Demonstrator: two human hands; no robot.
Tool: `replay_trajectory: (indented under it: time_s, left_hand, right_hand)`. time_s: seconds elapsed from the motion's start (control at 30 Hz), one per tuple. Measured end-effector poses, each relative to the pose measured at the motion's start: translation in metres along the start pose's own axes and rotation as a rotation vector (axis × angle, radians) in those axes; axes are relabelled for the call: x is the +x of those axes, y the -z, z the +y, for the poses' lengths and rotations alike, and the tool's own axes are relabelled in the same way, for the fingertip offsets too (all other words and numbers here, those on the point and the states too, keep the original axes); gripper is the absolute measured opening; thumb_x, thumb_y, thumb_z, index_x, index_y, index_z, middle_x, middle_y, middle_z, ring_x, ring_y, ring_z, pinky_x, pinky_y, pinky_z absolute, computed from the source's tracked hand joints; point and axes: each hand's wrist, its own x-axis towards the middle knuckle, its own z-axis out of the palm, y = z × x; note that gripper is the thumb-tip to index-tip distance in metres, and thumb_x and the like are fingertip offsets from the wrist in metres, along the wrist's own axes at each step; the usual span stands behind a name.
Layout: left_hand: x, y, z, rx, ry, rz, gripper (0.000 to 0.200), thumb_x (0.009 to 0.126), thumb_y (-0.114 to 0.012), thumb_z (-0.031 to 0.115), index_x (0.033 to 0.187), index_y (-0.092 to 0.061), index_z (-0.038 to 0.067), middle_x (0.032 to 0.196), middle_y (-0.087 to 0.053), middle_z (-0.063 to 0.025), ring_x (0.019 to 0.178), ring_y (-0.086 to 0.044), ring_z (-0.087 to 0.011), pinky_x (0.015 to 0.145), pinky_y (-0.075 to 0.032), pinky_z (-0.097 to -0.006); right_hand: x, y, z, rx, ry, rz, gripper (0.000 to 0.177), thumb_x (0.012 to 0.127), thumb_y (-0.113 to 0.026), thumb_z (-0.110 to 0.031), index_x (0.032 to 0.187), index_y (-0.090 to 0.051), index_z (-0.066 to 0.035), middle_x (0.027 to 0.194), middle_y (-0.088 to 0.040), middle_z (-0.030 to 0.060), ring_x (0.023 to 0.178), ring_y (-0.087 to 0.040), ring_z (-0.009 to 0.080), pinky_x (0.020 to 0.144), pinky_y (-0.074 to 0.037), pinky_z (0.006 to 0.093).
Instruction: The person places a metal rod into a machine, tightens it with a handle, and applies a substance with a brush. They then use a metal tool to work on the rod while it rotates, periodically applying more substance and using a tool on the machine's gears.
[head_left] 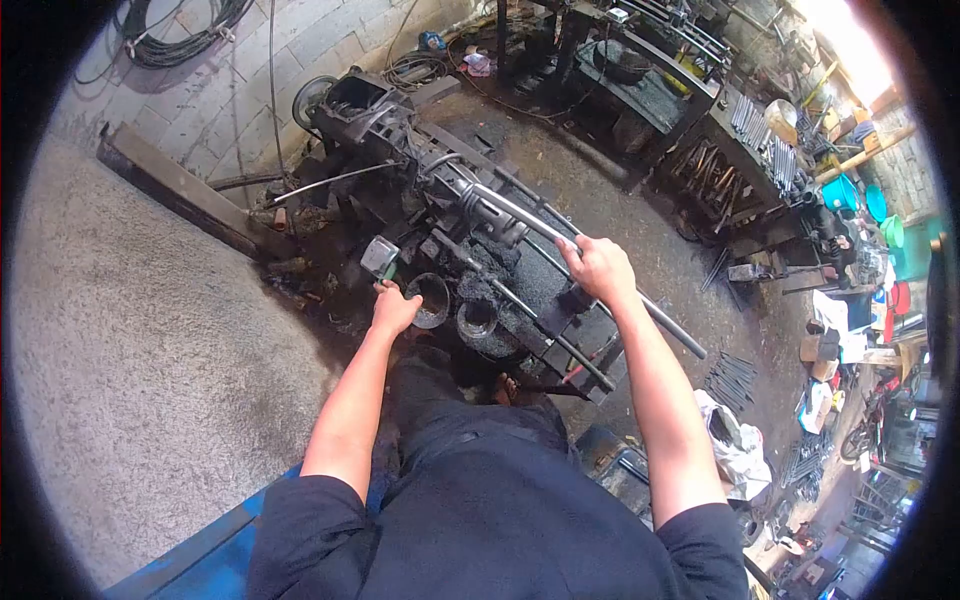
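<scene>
A dark, greasy machine (455, 195) with long rails stands in front of me. A long metal pipe (655, 315) runs slantwise from its clamp-like head towards the lower right. My right hand (603, 270) is closed around the pipe's middle. My left hand (395, 307) is at the machine's left side, its fingers at a small green handle or switch below a grey box (380, 256); the exact grip is too small to tell. Near that hand are two round containers, one (430, 302) beside it and another (478, 319) to its right. Dark metal shavings (535, 275) lie on the machine bed.
A steel beam (180, 190) lies along the wall at left. At upper right stands a workbench (640, 95), with a rack of rods (765, 140) beside it. Rods (732, 380) and a white sack (735, 445) lie on the floor to the right. A blue edge (205, 545) is at lower left.
</scene>
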Motion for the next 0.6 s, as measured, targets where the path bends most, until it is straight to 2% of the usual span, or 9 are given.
replay_trajectory:
  time_s: [0.07,0.13,0.23,0.3,0.47,0.6]
  left_hand:
    - [-0.002,0.001,0.004,0.0,0.003,0.01,0.105,0.08,-0.07,0.041,0.143,-0.013,-0.02,0.147,-0.012,-0.0468,0.133,-0.04,-0.0476,0.11,-0.038,-0.0409]
    - [-0.006,0.001,0.004,0.048,0.004,-0.059,0.106,0.08,-0.07,0.04,0.145,-0.01,-0.019,0.149,-0.007,-0.045,0.134,-0.039,-0.0464,0.11,-0.037,-0.0403]
    - [-0.006,0.002,0.002,0.01,-0.009,-0.052,0.107,0.08,-0.07,0.041,0.145,-0.008,-0.017,0.15,-0.005,-0.044,0.135,-0.038,-0.0462,0.111,-0.036,-0.0401]
    - [-0.008,0.004,0.002,0.013,-0.004,-0.059,0.106,0.082,-0.069,0.042,0.145,-0.008,-0.017,0.149,-0.006,-0.0442,0.136,-0.036,-0.0462,0.112,-0.035,-0.0398]
    - [-0.006,0.007,0.002,0.049,0.011,-0.067,0.105,0.083,-0.068,0.043,0.146,-0.008,-0.016,0.15,-0.009,-0.0428,0.136,-0.036,-0.0461,0.112,-0.034,-0.0397]
    - [-0.007,0.007,0.002,0.055,-0.002,-0.064,0.104,0.081,-0.069,0.041,0.145,-0.013,-0.017,0.148,-0.012,-0.0449,0.134,-0.039,-0.046,0.11,-0.037,-0.0406]
  right_hand:
    - [-0.001,0.007,-0.003,0.085,-0.106,-0.004,0.055,0.091,-0.053,-0.057,0.088,-0.068,-0.004,0.083,-0.068,0.0242,0.086,-0.067,0.0408,0.08,-0.052,0.0489]
    - [-0.002,0.006,0.0,0.117,-0.137,0.015,0.055,0.09,-0.054,-0.058,0.089,-0.069,-0.005,0.084,-0.068,0.0241,0.086,-0.067,0.0406,0.08,-0.053,0.0487]
    - [-0.001,0.007,-0.002,0.157,-0.166,0.044,0.055,0.089,-0.054,-0.059,0.09,-0.069,-0.005,0.086,-0.069,0.0237,0.088,-0.067,0.0408,0.08,-0.053,0.0486]
    - [0.001,0.005,-0.003,0.161,-0.172,0.057,0.056,0.089,-0.054,-0.059,0.09,-0.069,-0.005,0.087,-0.069,0.0233,0.089,-0.067,0.041,0.08,-0.053,0.0486]
    - [0.004,0.0,-0.015,0.084,-0.421,0.228,0.052,0.09,-0.053,-0.052,0.09,-0.069,-0.003,0.09,-0.07,0.0238,0.091,-0.067,0.042,0.082,-0.053,0.0487]
    - [0.002,0.004,-0.018,0.094,-0.444,0.222,0.048,0.088,-0.054,-0.048,0.091,-0.069,-0.003,0.092,-0.069,0.0244,0.093,-0.067,0.0412,0.084,-0.052,0.0488]
